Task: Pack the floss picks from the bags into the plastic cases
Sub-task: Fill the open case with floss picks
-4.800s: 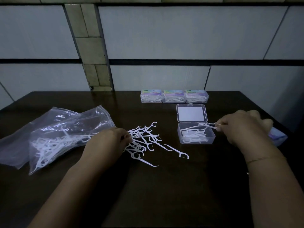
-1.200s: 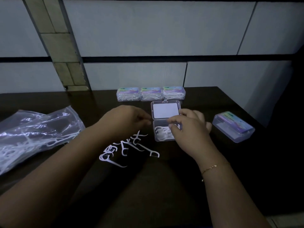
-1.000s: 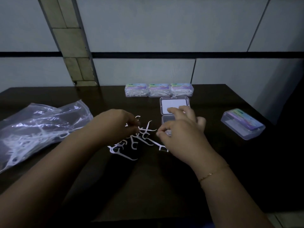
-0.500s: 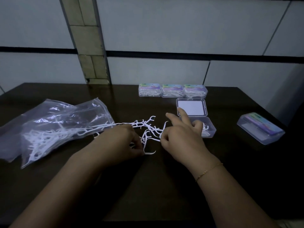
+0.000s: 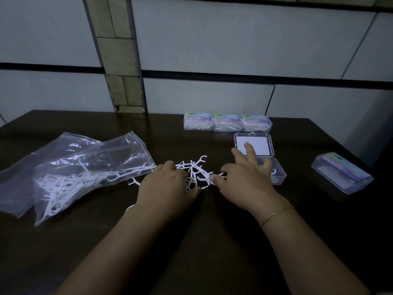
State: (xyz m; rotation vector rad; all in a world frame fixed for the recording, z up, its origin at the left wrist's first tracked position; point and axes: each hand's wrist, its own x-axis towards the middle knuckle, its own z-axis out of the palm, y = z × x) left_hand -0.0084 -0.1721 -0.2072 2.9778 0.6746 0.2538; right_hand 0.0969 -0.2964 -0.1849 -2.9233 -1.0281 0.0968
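Dim tiled wall, dark desk (image 5: 212, 241). We count three filled cases (image 5: 227, 125) at the back, open case (image 5: 276, 176) barely started, spare case (image 5: 342, 175) shut. Left hand (image 5: 165, 188) curled over loose floss picks (image 5: 194, 172), grip unclear; right hand (image 5: 248, 179) pinches one. Bags (image 5: 70, 171) mostly full.

A single head-worn, wide-angle view looks forward and down from above the near edge of the dark table (image 5: 212, 241), close over both forearms, which enter from the bottom of the frame. It faces the paneled wall (image 5: 234, 39), which fills the upper half; the table's far edge crosses mid-frame.
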